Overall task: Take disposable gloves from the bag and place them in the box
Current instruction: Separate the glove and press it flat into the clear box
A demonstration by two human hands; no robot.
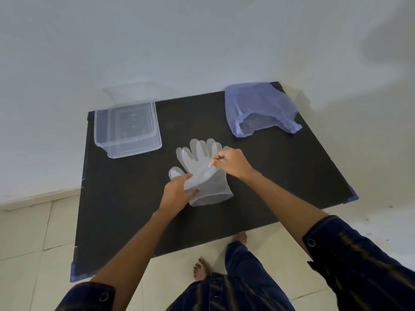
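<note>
Clear disposable gloves (202,158) lie flat in the middle of the black table, fingers pointing away from me. My left hand (177,194) grips the thumb side of a glove near the cuff. My right hand (231,162) pinches a thin layer of glove at the little-finger side and lifts it slightly. A clear plastic box (128,129) stands open at the far left of the table. A crumpled purple plastic bag (258,108) lies at the far right, its mouth facing me.
The black table (292,176) stands against a white wall, blue tape on its corners. A clear lid (134,90) leans behind the box. My bare feet (199,268) are on the tiled floor at the table's near edge.
</note>
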